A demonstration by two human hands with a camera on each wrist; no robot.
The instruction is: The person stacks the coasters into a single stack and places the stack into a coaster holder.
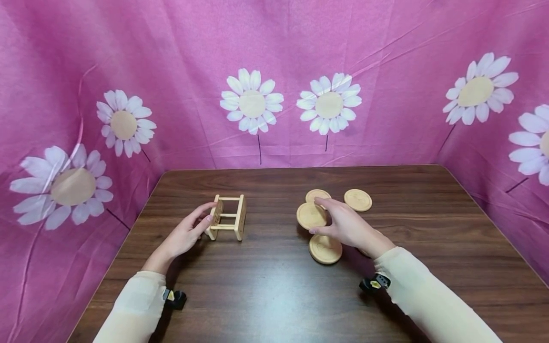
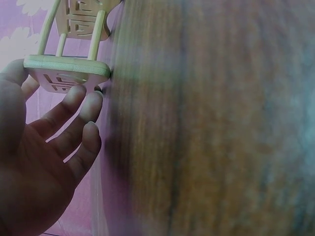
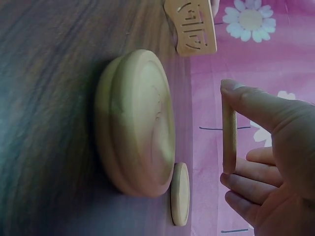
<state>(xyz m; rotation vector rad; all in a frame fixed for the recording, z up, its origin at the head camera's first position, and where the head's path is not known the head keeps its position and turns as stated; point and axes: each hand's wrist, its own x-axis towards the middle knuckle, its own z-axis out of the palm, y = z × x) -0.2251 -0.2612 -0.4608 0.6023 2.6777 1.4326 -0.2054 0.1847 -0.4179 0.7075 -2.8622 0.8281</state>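
My left hand (image 1: pixel 187 232) grips the near side panel of a wooden coaster holder (image 1: pixel 240 219), a small frame of two cut-out panels joined by rods. In the left wrist view the thumb and fingers pinch the carved panel (image 2: pixel 66 64). With thumb and fingertips on its edge, my right hand (image 1: pixel 347 224) holds a round wooden coaster (image 1: pixel 310 216) raised over the table. Close below it lies another coaster (image 1: pixel 326 250), which looks like a stack of two in the right wrist view. One more coaster (image 1: pixel 318 194) shows partly behind the held one.
A separate coaster (image 1: pixel 358 200) lies at the back right, beyond the right hand. Under the right wrist another coaster's edge peeks out, mostly hidden. The dark wooden table (image 1: pixel 274 295) meets a pink flowered cloth (image 1: pixel 283 38) at its back and sides.
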